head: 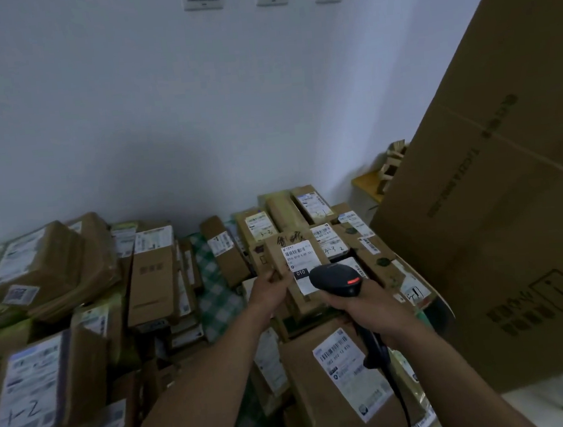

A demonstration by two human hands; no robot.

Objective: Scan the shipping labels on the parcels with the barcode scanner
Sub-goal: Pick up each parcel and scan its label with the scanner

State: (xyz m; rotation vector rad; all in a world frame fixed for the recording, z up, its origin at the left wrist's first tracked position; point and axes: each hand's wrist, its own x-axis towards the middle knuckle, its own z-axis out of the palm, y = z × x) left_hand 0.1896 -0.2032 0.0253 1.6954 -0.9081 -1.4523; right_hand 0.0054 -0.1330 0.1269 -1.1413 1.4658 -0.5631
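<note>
My left hand (269, 288) grips the left edge of a narrow brown parcel (278, 248) and holds it tilted up. Its white shipping label (299, 254) faces me, with a black "010" patch below the barcode. My right hand (368, 303) grips the handle of a black barcode scanner (336, 278). The scanner head sits just over the lower part of that label, and a red light shows on its top. Its cable (399, 394) hangs down past my right forearm.
Many labelled brown parcels are piled on a green checked cloth (213, 288), with stacks at the left (38, 271) and behind the held one (310, 203). Another labelled box (341, 383) lies below my hands. A huge cardboard carton (511, 191) leans at the right. A white wall stands behind.
</note>
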